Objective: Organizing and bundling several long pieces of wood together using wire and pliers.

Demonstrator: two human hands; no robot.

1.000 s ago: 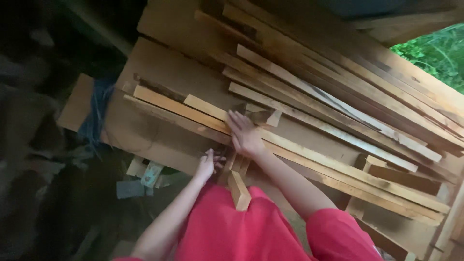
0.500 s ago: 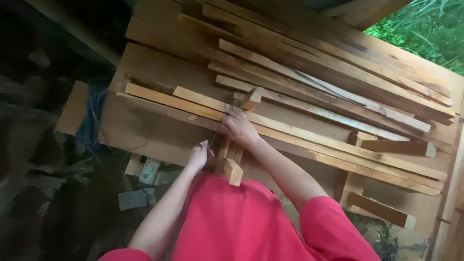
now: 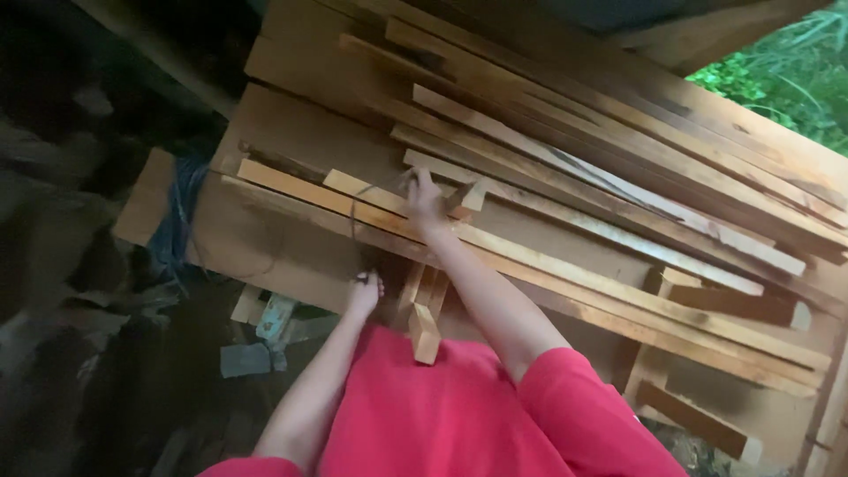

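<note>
My right hand (image 3: pixel 426 201) is stretched out over the pile of long wooden slats (image 3: pixel 574 185), pinching one end of a thin dark wire (image 3: pixel 352 221). The wire curves down in an arc to my left hand (image 3: pixel 364 293), which grips its other end at the edge of the flat board (image 3: pixel 283 247). Between my forearms, a small bundle of short wooden sticks (image 3: pixel 423 311) points towards my red clothing. The wire seems to pass by the bundle, but I cannot tell whether it wraps it.
Long planks lie stacked diagonally up to the top right, with green plants (image 3: pixel 786 79) behind them. A blue cord or cloth (image 3: pixel 177 221) hangs at the board's left end. Wood scraps (image 3: pixel 265 327) lie on the dark ground at the lower left.
My right hand has moved away from the left one, farther up the slats, drawing the wire out into a visible arc. The left hand stays at the board's edge.
</note>
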